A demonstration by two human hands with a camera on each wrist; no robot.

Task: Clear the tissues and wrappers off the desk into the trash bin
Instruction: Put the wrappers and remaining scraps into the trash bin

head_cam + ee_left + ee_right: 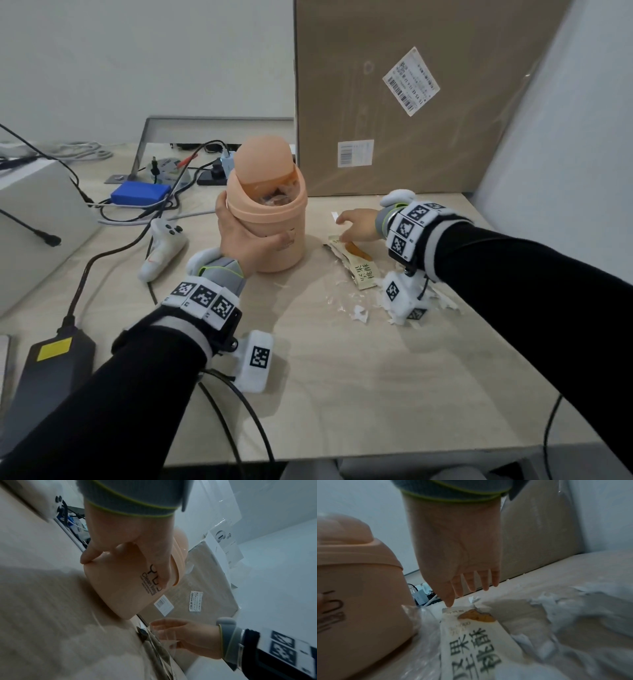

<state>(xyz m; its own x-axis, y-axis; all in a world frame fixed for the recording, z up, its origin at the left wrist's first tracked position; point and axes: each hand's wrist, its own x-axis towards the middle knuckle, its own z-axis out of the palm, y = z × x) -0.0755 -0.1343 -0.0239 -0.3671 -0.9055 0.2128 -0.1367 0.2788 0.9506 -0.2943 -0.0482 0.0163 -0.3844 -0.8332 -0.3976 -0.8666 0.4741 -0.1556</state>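
Left hand (245,236) clasps the peach swing-lid trash bin (270,219); right hand (358,224) reaches down to a snack wrapper (356,262).

The bin stands upright around the middle of the worktop (342,377), toward its far edge, its domed lid tipped so that crumpled wrappers show inside; the left hand's fingers and thumb curl around its body. Just right of the bin lies the beige snack wrapper with printed characters, torn open at its far end. The right hand hovers over that end with fingers spread and extended; the thumb tip touches the wrapper's edge, and nothing is gripped. Clear plastic film (337,298) and torn white tissue (438,301) lie scattered near the worktop's right edge, beside the wrapper. A large cardboard box (428,102) leans at the far right corner; cables and a blue box (140,193) sit along the far left.
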